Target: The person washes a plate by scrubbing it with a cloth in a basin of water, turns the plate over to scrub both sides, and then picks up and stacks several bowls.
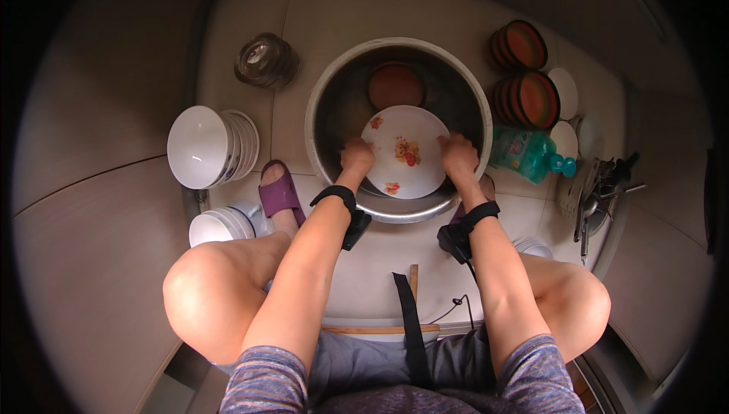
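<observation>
Between my two hands is a white plate (pixel 430 169) with a red and yellow printed motif, held by its left and right rims. My left hand (pixel 357 155) grips its left edge, and my right hand (pixel 459 155) has the right edge. Beneath and around the plate stands a large round metal basin (pixel 326 86), whose dark inside looks to hold water. A reddish-brown round dish (pixel 396 85) lies in the basin, just beyond the plate, partly covered by it.
Left on the tiled floor are stacked glass bowls (pixel 265 61), white bowls (pixel 199 146) and more white dishware (pixel 219 226). To the right stand orange bowls (pixel 532 101), a teal detergent bottle (pixel 527 155) lying down, and assorted utensils (pixel 592 203). Purple slippers (pixel 279 195) flank the basin.
</observation>
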{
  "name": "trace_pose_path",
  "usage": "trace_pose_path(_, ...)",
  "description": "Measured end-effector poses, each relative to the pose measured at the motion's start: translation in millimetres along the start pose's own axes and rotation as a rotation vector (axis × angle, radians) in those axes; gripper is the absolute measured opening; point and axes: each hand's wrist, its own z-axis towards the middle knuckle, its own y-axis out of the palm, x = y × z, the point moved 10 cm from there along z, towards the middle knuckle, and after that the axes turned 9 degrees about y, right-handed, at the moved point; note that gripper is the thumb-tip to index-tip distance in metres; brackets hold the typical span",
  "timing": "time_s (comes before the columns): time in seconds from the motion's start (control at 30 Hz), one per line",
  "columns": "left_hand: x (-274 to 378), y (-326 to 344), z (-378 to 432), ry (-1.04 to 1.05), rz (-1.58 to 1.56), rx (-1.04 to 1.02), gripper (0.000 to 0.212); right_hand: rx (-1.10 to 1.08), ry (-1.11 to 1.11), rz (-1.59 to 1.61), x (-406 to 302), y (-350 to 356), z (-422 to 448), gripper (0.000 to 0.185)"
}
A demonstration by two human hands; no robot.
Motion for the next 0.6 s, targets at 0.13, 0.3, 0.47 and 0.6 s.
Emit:
trace_pose_path(0.13,7,28,-6,-0.098,-0.045,-0.18,0.035,0.098,-0.116,-0.133,-7,-19,3,0.034)
trace_pose_path(0.3,0,25,4,0.072,0.135,-0.198,0.033,-0.016,-0.117,-0.229,-19,-5,4,0.032)
trace_pose_path(0.47,-35,16,15,-0.15,0.13,-0.436,0.033,-0.087,-0.052,-0.102,-16,24,12,0.043)
trace_pose_path(0.6,20,-23,3,-0.037,0.214,-0.129,0.031,-0.248,0.052,0.133,34,70,47,0.042)
